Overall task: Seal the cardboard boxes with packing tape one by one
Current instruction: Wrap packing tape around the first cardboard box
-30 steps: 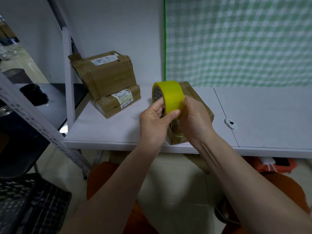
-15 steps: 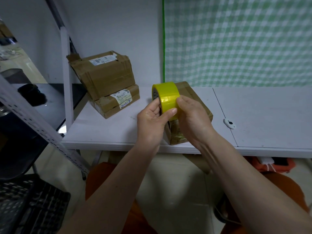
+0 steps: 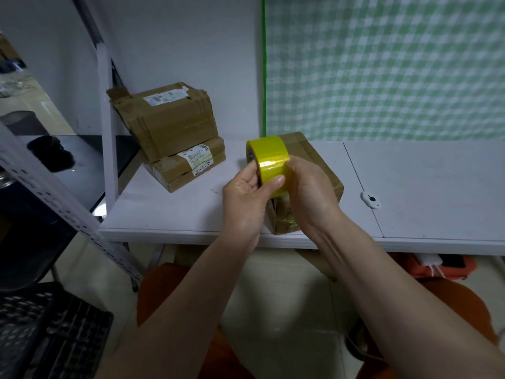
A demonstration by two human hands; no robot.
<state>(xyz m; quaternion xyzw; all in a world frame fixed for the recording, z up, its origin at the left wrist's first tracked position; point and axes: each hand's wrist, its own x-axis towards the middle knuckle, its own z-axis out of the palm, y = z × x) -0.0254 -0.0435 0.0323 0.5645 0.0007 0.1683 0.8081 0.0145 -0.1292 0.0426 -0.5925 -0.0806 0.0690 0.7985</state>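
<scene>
A yellow roll of packing tape (image 3: pixel 269 157) is held upright in both hands above the table's front edge. My left hand (image 3: pixel 246 198) grips its left side, the thumb lying across the outer band. My right hand (image 3: pixel 308 195) curls round its right side. Behind and under the hands sits a small brown cardboard box (image 3: pixel 317 162), partly hidden by them. At the back left, two more cardboard boxes are stacked: a larger tilted one (image 3: pixel 166 119) on a flatter labelled one (image 3: pixel 191 165).
A white table (image 3: pixel 423 181) runs to the right, with a small white cutter (image 3: pixel 370 200) on it. A metal shelf post (image 3: pixel 108 132) stands at the left. A green checked cloth (image 3: pixel 382 64) hangs behind. A black crate (image 3: pixel 41 335) sits on the floor at lower left.
The roll has turned a little in my hands and my left thumb has slid further across its band. The boxes have not moved.
</scene>
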